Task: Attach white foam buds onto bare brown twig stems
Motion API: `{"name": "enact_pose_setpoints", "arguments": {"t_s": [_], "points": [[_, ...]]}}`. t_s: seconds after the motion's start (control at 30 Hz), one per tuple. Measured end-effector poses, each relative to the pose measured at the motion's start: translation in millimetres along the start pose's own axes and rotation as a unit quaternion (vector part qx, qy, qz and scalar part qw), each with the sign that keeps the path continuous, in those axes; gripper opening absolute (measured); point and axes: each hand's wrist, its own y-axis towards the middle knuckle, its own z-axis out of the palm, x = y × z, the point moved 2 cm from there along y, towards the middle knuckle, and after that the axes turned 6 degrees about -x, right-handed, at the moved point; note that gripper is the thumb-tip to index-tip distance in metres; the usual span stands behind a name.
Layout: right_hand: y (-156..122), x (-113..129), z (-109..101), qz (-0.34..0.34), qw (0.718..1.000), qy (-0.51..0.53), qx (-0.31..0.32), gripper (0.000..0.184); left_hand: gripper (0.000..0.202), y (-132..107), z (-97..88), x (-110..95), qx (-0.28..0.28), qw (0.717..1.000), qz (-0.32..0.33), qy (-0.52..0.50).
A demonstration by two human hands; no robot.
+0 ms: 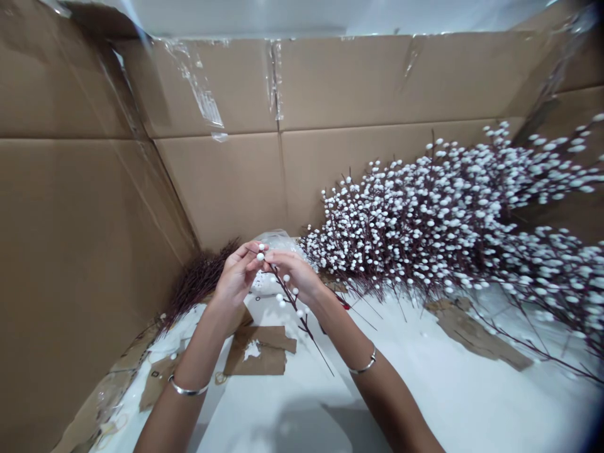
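Observation:
An artificial berry branch [305, 322] with a dark brown stem and white balls slants down to the right between my forearms. Around its upper end, my right hand [296, 272] has its fingers closed on the stem. My left hand [236, 275] pinches at the same end, right beside the white balls at the tip. The two hands almost touch, and the fingertips partly hide what lies between them. Behind them is a clear plastic bag [278, 239] that seems to contain white balls.
A large heap of white-berried branches [415, 220] lies to the right. Bare brown stems [201, 280] are bundled at the left. Cardboard walls [217, 176] surround the white work surface [377, 390]. Torn cardboard pieces [264, 362] lie in front, with a brown scrap [476, 330] farther right.

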Motion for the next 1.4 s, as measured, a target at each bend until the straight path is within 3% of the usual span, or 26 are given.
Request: {"name": "enact_pose_setpoints", "arguments": {"t_s": [0.7,1.17,1.4], "points": [[-1,-3,1,0.035,0.999,0.037,-0.003,0.013,0.025,1,-10.4,-6,0.007,0.997,0.041,0.064],[-1,-4,1,0.046,0.998,0.028,0.029,0.016,0.02,-2,-14.5,-15,0.029,0.985,0.095,0.144],[-4,11,-2,-0.002,0.999,-0.031,-0.009,0.018,0.027,-3,-15.2,-19,0.004,0.979,0.094,0.178]]}}
